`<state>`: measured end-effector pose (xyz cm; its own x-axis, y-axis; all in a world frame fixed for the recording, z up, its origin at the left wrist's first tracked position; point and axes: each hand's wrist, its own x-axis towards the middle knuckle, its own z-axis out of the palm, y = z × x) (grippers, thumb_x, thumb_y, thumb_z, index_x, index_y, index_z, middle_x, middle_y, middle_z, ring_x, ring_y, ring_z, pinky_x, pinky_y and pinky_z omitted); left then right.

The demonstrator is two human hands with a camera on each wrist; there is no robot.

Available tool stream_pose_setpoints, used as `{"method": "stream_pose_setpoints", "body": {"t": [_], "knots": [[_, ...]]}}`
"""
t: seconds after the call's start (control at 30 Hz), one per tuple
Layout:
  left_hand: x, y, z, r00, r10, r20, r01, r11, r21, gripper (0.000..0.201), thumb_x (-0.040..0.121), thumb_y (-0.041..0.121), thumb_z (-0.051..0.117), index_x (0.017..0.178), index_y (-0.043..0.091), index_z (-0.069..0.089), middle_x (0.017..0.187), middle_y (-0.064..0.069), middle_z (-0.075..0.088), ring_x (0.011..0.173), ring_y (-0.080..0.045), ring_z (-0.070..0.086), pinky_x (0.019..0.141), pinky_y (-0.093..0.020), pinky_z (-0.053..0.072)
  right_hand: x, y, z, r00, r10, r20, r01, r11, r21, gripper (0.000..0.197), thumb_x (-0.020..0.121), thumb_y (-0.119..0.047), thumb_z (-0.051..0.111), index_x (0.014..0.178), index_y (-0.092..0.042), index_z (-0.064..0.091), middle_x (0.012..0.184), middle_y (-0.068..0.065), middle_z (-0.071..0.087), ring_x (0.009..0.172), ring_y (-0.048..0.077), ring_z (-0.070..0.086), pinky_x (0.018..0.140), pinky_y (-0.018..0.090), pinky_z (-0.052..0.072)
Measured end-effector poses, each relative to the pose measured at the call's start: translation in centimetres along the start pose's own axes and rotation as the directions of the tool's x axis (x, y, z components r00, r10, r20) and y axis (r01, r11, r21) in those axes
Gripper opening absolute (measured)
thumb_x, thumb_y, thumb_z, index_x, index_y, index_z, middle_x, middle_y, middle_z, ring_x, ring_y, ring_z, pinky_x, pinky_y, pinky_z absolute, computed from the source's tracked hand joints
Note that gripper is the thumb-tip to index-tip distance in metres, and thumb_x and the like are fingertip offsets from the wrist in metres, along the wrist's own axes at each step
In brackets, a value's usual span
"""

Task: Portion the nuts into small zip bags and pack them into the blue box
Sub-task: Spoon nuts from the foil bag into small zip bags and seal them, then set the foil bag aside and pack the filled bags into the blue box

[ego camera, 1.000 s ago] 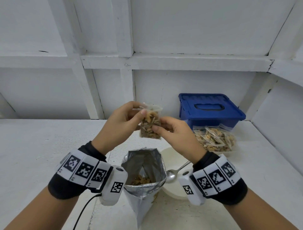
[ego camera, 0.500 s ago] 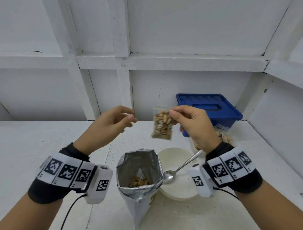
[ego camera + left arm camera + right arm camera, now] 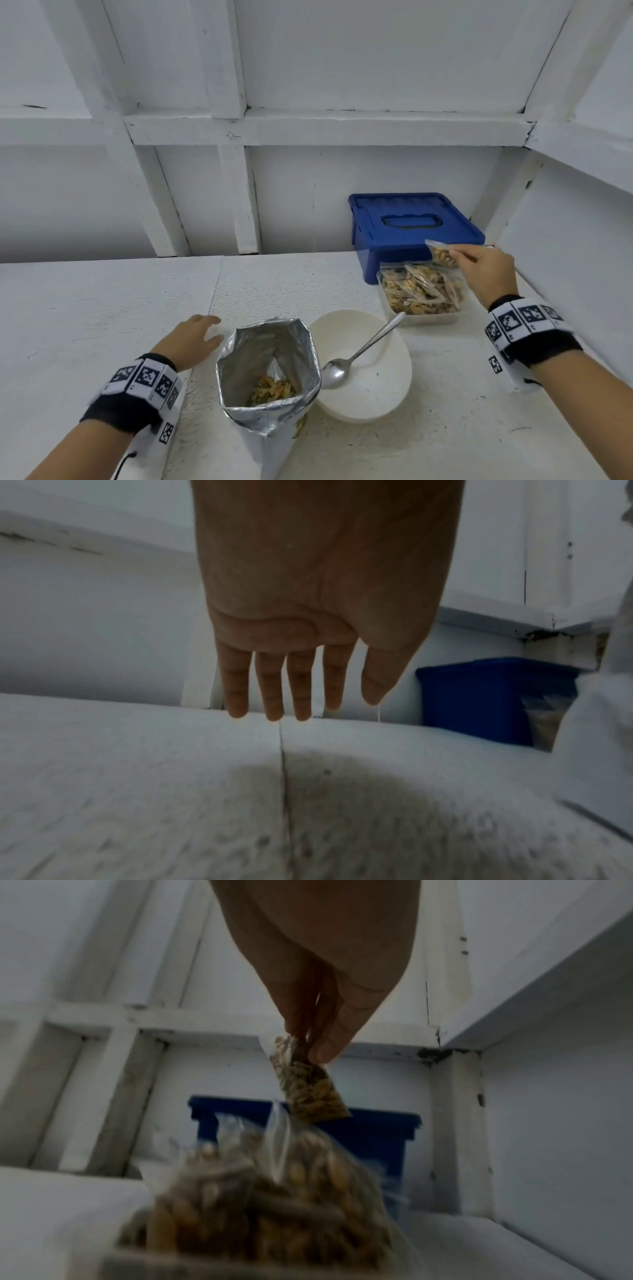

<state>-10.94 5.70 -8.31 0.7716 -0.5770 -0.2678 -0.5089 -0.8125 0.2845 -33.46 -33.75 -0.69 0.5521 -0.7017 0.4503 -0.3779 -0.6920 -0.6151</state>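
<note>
My right hand [image 3: 460, 255] [image 3: 310, 1046] pinches a small zip bag of nuts [image 3: 442, 255] [image 3: 310, 1085] by its top, above a clear tray piled with several filled zip bags [image 3: 419, 293] [image 3: 274, 1191]. Behind the tray stands the blue box [image 3: 407, 226] [image 3: 486, 696] [image 3: 373, 1137] with its lid on. An open silver foil bag [image 3: 270, 363] with nuts at its bottom stands near me. My left hand [image 3: 202, 334] [image 3: 294, 710] hovers flat with straight fingers over the table, just left of the foil bag, holding nothing.
A white bowl [image 3: 373, 387] with a metal spoon [image 3: 359, 353] lying in it sits right of the foil bag. The white table [image 3: 102, 308] is enclosed by white framed walls at the back and right.
My right hand carried the filled zip bag right and away, to above the tray. My left hand let go of the bag, dropped toward the table and straightened its fingers.
</note>
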Motion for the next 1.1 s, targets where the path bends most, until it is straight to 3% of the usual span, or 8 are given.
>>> {"method": "stream_pose_setpoints", "body": {"t": [0.17,0.43,0.57,0.67,0.77,0.87,0.97,1.1], "knots": [[0.1,-0.4,1.5,0.997,0.014,0.082,-0.020,0.997,0.078,0.057,0.095,0.015,0.046,0.145,0.016,0.019,0.154,-0.011,0.014,0.141,-0.027,0.019,0.114,-0.038,0.019,-0.9,2.5,2.2,0.993,-0.008,0.119,0.018,0.996,-0.085,0.017,0.084,-0.005,0.063,0.097,0.002,0.070,0.097,0.019,0.069,0.090,0.033,0.062,0.084,0.033,0.047],[0.1,-0.1,2.3,0.998,-0.047,0.047,0.054,0.987,-0.154,0.043,0.100,0.016,0.035,0.140,0.004,0.032,0.153,-0.014,0.020,0.141,-0.030,0.018,0.115,-0.046,0.016,-0.8,2.4,2.0,0.978,-0.006,0.209,0.039,0.988,-0.152,0.021,0.084,-0.017,0.065,0.100,-0.004,0.068,0.101,0.015,0.066,0.093,0.027,0.059,0.083,0.035,0.046],[-0.1,-0.1,2.2,0.995,-0.079,0.065,0.087,0.988,-0.131,0.048,0.099,0.015,0.039,0.144,0.010,0.025,0.155,-0.011,0.013,0.142,-0.028,0.014,0.115,-0.045,0.016,-1.6,-0.3,2.0,0.971,-0.160,0.179,0.193,0.964,-0.184,0.024,0.083,-0.019,0.065,0.103,-0.006,0.066,0.104,0.013,0.065,0.101,0.031,0.054,0.088,0.038,0.040],[-0.4,0.1,2.0,0.993,-0.082,0.085,0.088,0.993,-0.073,0.050,0.098,0.010,0.036,0.145,0.013,0.019,0.156,-0.011,0.005,0.143,-0.027,0.009,0.115,-0.044,0.016,-3.7,-5.0,1.9,0.925,-0.314,0.216,0.330,0.943,-0.046,0.019,0.084,-0.016,0.064,0.101,-0.009,0.067,0.102,0.006,0.064,0.098,0.023,0.054,0.084,0.029,0.038],[-0.4,-0.3,2.0,0.994,-0.048,0.101,0.048,0.999,0.004,0.058,0.096,0.014,0.042,0.147,0.018,0.014,0.157,-0.008,0.002,0.144,-0.025,0.007,0.115,-0.044,0.017,-6.9,-10.5,1.4,0.786,-0.510,0.349,0.456,0.860,0.227,0.025,0.086,-0.033,0.056,0.098,-0.015,0.068,0.097,-0.005,0.066,0.093,0.003,0.053,0.083,0.015,0.038],[-0.3,-0.3,2.1,0.993,-0.055,0.100,0.058,0.998,-0.030,0.059,0.097,0.023,0.044,0.147,0.018,0.014,0.157,-0.007,0.005,0.143,-0.025,0.008,0.115,-0.045,0.017,-10.2,-14.5,1.5,0.611,-0.675,0.413,0.535,0.737,0.414,0.026,0.086,-0.034,0.052,0.092,-0.016,0.070,0.090,-0.007,0.068,0.087,0.003,0.056,0.079,0.020,0.044],[-0.3,-0.1,2.0,0.992,-0.079,0.097,0.089,0.991,-0.102,0.060,0.096,0.028,0.045,0.147,0.016,0.016,0.156,-0.008,0.007,0.143,-0.025,0.009,0.115,-0.045,0.015,-12.4,-16.6,2.2,0.445,-0.764,0.467,0.639,0.637,0.431,0.029,0.087,-0.041,0.050,0.088,-0.020,0.070,0.086,-0.009,0.068,0.084,0.007,0.056,0.071,0.030,0.045],[-0.1,-0.5,2.3,0.994,-0.062,0.089,0.067,0.996,-0.061,0.058,0.096,0.022,0.043,0.147,0.014,0.016,0.156,-0.010,0.008,0.143,-0.026,0.011,0.115,-0.044,0.017,-13.8,-16.8,3.6,0.249,-0.806,0.538,0.770,0.501,0.395,0.038,0.082,-0.056,0.045,0.084,-0.026,0.068,0.078,-0.014,0.065,0.077,0.010,0.056,0.070,0.030,0.032]]}}
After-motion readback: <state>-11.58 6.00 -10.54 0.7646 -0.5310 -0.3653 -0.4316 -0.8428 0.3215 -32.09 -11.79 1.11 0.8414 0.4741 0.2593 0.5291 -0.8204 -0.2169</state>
